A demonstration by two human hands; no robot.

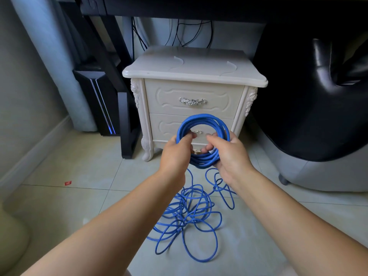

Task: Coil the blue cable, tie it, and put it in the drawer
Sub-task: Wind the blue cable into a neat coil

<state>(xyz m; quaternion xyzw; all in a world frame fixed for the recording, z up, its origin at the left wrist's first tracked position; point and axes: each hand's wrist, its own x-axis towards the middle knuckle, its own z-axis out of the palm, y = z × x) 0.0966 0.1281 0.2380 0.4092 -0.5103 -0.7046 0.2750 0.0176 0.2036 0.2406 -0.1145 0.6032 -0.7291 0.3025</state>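
Loose tangle (186, 205) under hands may snag | left hand (175, 154) and right hand (229, 156) both grip blue cable coil (203, 118); tug could undo it

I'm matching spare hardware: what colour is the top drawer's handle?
Silver, with ornate scrollwork. The top drawer handle shows best in the head view.

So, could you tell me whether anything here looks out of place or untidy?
Much of the blue cable lies tangled on the floor, not yet coiled. A small red scrap lies stray on the tiles at left.
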